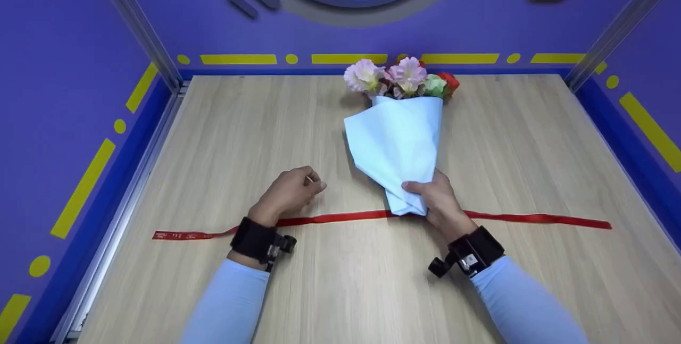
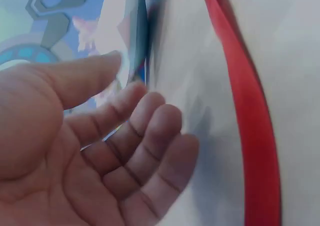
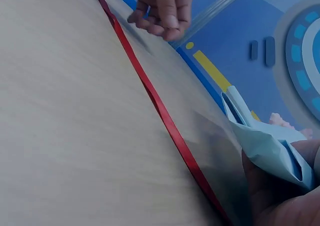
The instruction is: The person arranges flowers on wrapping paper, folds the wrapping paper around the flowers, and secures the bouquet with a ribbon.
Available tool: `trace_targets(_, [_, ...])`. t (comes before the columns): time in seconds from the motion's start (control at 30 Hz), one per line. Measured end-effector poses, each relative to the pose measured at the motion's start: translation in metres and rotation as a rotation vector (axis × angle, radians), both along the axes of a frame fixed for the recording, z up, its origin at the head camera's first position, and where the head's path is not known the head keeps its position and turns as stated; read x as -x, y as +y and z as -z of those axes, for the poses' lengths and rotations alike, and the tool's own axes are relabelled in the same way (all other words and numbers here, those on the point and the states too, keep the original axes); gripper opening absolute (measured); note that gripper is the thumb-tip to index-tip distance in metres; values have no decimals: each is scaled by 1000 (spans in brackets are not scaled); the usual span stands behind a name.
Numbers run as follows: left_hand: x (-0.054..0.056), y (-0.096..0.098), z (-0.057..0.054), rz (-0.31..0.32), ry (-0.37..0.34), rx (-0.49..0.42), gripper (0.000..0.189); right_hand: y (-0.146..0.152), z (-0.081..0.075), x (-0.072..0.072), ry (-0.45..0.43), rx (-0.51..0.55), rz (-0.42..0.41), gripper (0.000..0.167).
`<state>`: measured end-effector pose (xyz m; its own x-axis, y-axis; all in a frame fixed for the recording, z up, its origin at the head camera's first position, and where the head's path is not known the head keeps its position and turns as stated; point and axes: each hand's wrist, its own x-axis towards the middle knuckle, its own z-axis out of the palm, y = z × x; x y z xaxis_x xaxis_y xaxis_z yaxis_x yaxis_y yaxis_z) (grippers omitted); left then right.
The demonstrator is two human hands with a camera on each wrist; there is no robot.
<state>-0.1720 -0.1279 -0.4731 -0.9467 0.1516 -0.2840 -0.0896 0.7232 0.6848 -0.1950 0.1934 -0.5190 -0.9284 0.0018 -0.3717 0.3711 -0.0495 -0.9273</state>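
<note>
A bouquet (image 1: 404,142) wrapped in light blue paper has pink, red and pale green flowers (image 1: 407,75) at its top. My right hand (image 1: 442,203) grips the narrow lower end of the wrapping, with the thumb across its front. Under that end, a long red ribbon (image 1: 346,217) runs sideways over the table; its middle is hidden by the paper. To the left of the bouquet, my left hand (image 1: 291,192) hovers above the table near the ribbon. Its fingers are loosely bent, and in the left wrist view the palm (image 2: 75,156) holds nothing.
The wooden table (image 1: 340,291) is bounded by blue-purple panels (image 1: 64,67) at the left, back and right. Metal corner posts (image 1: 141,25) stand at the back. Black camera straps (image 1: 255,240) circle both wrists.
</note>
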Motion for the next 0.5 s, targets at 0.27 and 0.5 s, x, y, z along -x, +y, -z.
trace_targets(0.27, [19,35,5,-212,-80,-358,79,-30,-8,-17,53,40,-30,61])
trace_targets(0.5, [26,48,9,-385,46,-670,63,-48,-16,-35,144,147,-71,55])
